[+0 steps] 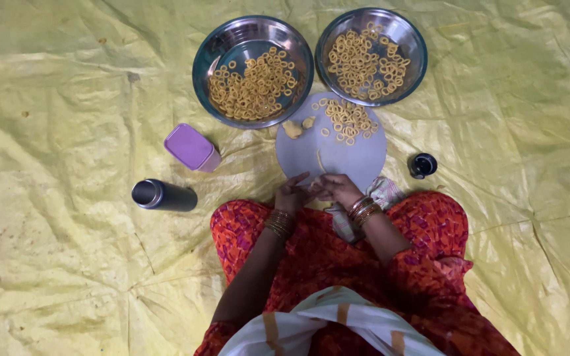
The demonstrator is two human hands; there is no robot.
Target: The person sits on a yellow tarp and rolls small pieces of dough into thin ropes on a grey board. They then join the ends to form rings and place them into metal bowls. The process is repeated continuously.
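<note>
My left hand (293, 194) and my right hand (339, 188) meet at the near edge of a round grey board (354, 158), fingers pinched together on a small piece of dough that is mostly hidden. A thin dough strip (320, 160) lies on the board just beyond them. Small dough rings (349, 120) are heaped on the board's far part, with two dough lumps (297, 126) beside them. Both wrists wear bangles.
Two steel bowls of dough rings stand beyond the board, one left (222, 46) and one right (410, 36). A purple-lidded box (190, 146), a dark steel bottle (163, 195) lying on its side, a small dark cap (423, 165), and a cloth (384, 192) rest on the yellow sheet (54, 132).
</note>
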